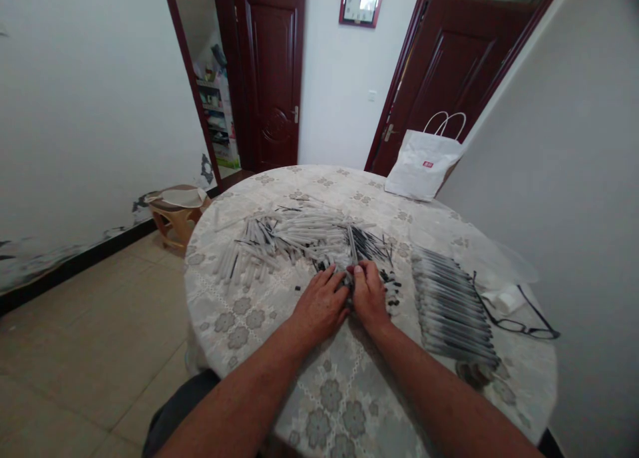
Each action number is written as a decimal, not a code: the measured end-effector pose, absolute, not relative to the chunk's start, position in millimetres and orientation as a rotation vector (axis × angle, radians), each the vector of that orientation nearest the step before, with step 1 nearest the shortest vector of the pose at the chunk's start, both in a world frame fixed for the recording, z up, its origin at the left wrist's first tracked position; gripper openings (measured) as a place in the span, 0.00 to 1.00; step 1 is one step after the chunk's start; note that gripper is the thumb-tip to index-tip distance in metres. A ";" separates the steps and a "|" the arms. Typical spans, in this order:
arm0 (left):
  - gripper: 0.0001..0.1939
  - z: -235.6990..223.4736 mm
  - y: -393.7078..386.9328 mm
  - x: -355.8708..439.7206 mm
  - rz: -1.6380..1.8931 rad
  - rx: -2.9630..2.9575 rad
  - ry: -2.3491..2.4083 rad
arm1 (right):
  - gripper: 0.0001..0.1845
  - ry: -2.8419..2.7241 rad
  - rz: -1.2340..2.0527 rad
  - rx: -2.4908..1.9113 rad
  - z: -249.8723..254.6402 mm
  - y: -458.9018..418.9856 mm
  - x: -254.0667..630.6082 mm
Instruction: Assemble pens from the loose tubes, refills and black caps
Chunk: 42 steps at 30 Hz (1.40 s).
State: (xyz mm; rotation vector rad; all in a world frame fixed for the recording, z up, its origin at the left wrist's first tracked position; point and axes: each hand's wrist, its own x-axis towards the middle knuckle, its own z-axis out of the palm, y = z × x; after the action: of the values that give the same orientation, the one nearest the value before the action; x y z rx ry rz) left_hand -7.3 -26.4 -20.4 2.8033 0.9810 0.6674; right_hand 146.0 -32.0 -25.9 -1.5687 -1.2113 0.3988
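Note:
My right hand (pixel 368 295) is closed around a slim grey pen barrel (pixel 353 242), which points up and away from me. Close beside it, my left hand (pixel 323 303) has its fingers bent together near the barrel's lower end; what they pinch is hidden. Small black pen parts (pixel 392 288) lie scattered around both hands. Just beyond them is a bunch of thin dark pen refills (pixel 369 243). A wide heap of whitish pen barrels (pixel 307 228) spreads to the left and behind.
At right, grey pens (pixel 452 305) lie in a neat row beside black-framed glasses (pixel 522 326) and clear plastic film (pixel 504 261). A white paper bag (pixel 424 165) stands at the back. A patterned cloth covers the round table (pixel 344 418). A stool (pixel 177 212) is left.

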 end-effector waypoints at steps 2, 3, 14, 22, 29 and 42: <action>0.17 -21.6 -23.9 -11.5 0.711 2.788 1.013 | 0.16 -1.217 0.411 -1.547 -24.7 -30.8 138.0; 0.16 -22.1 -22.6 -13.4 0.731 2.779 1.033 | 0.16 -1.213 0.416 -1.536 -24.2 -29.4 133.3; 0.17 -22.4 0.9 -38.8 0.844 2.697 1.275 | 0.12 -1.116 0.517 -1.348 -28.9 9.1 90.2; 0.15 -12.7 12.3 -54.7 0.815 2.580 1.392 | 0.12 -0.956 0.782 -1.093 -19.4 32.0 106.6; 0.12 -10.8 12.0 -54.2 0.844 2.558 1.398 | 0.15 -0.916 0.813 -1.176 0.8 1.3 146.3; 0.09 13.6 -28.1 -35.7 0.491 2.849 0.801 | 0.12 -0.995 0.810 -1.217 -17.4 -47.0 158.1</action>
State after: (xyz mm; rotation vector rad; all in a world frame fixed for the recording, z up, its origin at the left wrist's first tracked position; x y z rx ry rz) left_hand -35.7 -28.1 13.6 2.8495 0.8011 0.4908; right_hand 158.1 -47.0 -17.4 -1.2165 -0.9950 0.8105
